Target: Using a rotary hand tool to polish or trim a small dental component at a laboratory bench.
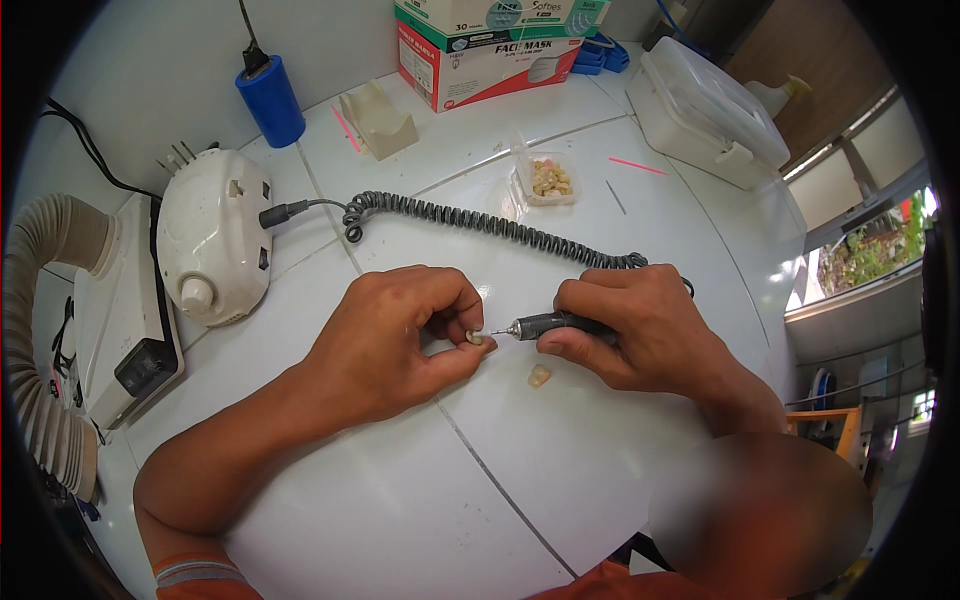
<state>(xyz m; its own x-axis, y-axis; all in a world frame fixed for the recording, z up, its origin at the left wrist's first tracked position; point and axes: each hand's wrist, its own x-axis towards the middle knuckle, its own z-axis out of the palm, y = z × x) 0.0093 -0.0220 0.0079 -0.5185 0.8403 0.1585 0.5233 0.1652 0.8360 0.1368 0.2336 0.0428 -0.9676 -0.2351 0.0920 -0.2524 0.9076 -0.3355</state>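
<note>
Between the thumb and fingertips of my left hand (405,325) is pinched a small cream, tooth-shaped piece (474,337). My right hand (650,330) grips a dark rotary handpiece (548,325) like a pen. Its thin metal bit points left and reaches the piece or ends just short of it; I cannot tell which. A second cream tooth-shaped piece (540,376) lies on the white tiled table below the handpiece. From behind my right hand a black coiled cord (480,223) runs to a white control unit (213,235) with a round knob.
Beyond my hands stands a small clear box (550,200) of several cream pieces. Further back are a beige holder (378,122), mask boxes (490,60), a blue cylinder (270,102) and a white lidded container (705,115). A ribbed hose (60,225) curves along the left.
</note>
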